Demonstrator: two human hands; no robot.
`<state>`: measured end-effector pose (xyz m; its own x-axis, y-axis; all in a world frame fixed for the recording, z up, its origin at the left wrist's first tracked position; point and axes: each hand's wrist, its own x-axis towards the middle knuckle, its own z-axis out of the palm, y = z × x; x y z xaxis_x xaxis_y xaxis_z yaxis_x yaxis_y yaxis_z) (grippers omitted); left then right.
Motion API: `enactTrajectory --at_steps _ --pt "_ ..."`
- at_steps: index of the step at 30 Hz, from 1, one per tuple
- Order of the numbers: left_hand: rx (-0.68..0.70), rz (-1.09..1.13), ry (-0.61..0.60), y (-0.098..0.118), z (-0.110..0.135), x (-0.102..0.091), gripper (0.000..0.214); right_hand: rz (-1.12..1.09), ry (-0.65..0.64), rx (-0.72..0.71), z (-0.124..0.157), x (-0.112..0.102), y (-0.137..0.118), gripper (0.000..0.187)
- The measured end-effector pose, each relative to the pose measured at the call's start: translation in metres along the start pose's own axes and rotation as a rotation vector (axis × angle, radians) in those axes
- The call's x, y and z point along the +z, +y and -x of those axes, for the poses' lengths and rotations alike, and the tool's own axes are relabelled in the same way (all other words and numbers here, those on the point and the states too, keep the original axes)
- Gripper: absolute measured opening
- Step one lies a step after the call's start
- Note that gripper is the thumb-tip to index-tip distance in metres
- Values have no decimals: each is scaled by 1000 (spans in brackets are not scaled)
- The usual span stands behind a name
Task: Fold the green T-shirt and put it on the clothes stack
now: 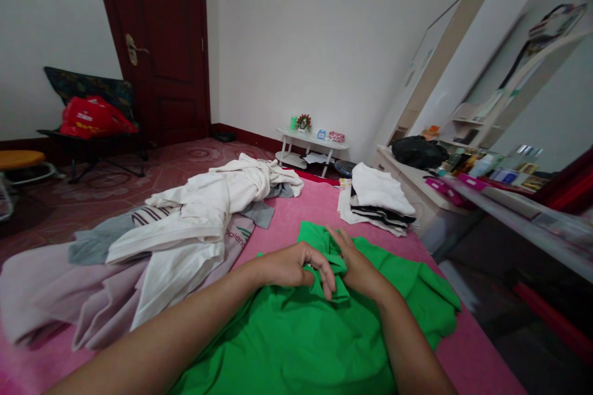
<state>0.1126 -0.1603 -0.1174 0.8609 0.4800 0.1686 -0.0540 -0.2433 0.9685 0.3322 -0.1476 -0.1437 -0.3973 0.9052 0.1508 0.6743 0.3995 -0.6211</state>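
Note:
A bright green T-shirt [296, 333] lies spread and wrinkled on the pink bedcover [296, 213] right in front of me. My left hand [301, 264] has its fingers curled around a bunched fold of it near the middle. Close beside it, my right hand [360, 266] holds the other side of the same fold, its fingers fairly straight and its thumb hidden. What looks like a sleeve reaches out to the right. Left of the shirt is a loose heap of clothes, with a white garment [199, 210] on top and a pale mauve one [88, 296] underneath.
A folded stack of white and black clothes [377, 197] sits at the bed's far right corner. Beyond stands a low white table [312, 137]. A dressing table [417, 185] with bottles runs along the right. A folding chair holds a red bag [95, 117] at left.

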Motion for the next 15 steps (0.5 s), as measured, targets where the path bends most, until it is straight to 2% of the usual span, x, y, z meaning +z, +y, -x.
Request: enactTrajectory --at_steps 3,7,9,10,12,14,15 --pt "11 89 -71 0 -1 3 48 21 -43 -108 0 11 -3 93" --pt "2 78 -115 3 -1 6 51 -67 -85 -307 -3 28 -1 61" --pt "24 20 -84 7 -1 5 51 -133 -6 -338 -5 28 1 51" --pt "49 -15 -23 10 -1 4 49 -170 63 -333 -7 25 1 49" --pt "108 -101 191 14 0 -1 47 -252 249 -260 -10 12 0 37" --pt "131 -209 428 16 2 -6 55 -388 504 -151 -13 -6 -3 24" --pt "112 -264 509 15 3 -9 65 -488 656 -111 -13 -16 -5 22"
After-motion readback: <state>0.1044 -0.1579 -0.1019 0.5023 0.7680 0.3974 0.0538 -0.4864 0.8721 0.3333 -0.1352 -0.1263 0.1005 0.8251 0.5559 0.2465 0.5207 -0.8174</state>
